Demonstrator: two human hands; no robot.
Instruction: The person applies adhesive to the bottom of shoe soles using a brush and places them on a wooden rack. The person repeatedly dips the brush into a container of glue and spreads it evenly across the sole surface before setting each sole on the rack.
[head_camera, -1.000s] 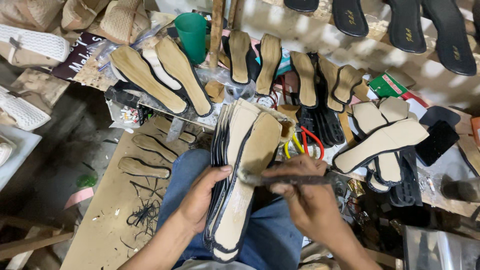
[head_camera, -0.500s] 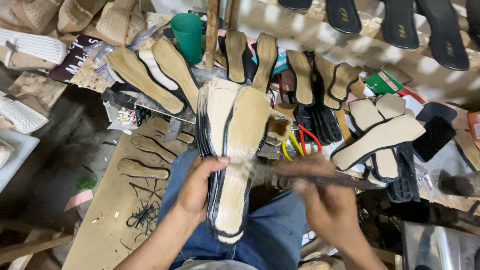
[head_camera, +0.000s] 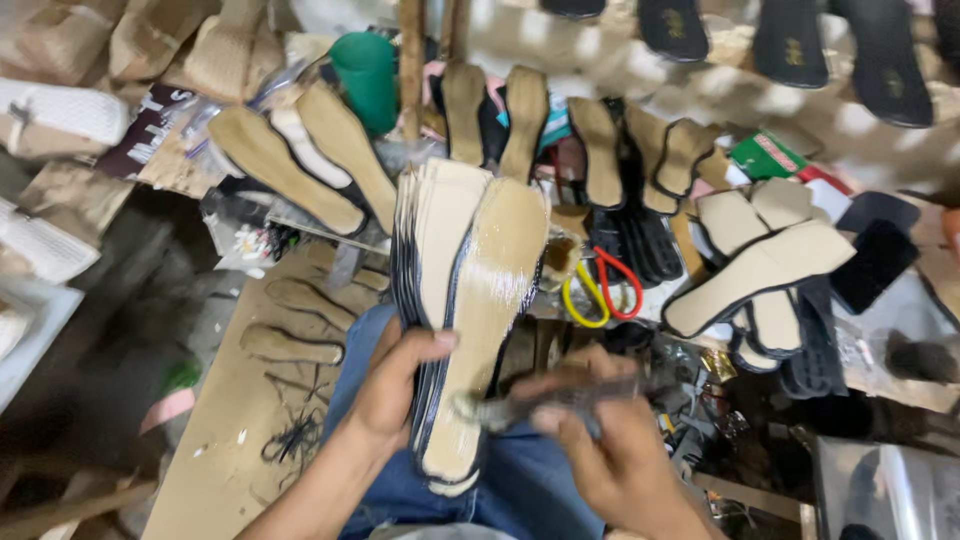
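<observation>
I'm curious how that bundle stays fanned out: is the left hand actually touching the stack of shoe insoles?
Touching. The head view shows the left hand gripping the stack of insoles, its thumb pressed across the top insole's face.

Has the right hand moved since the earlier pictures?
Yes. The right hand with its brush has moved down the top sole, away from the scissors.

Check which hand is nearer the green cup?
Left. The left hand grips the sole stack below the green cup; the right hand sits lower, farther right.

Dim, dappled light above; heavy motion blur.
</observation>
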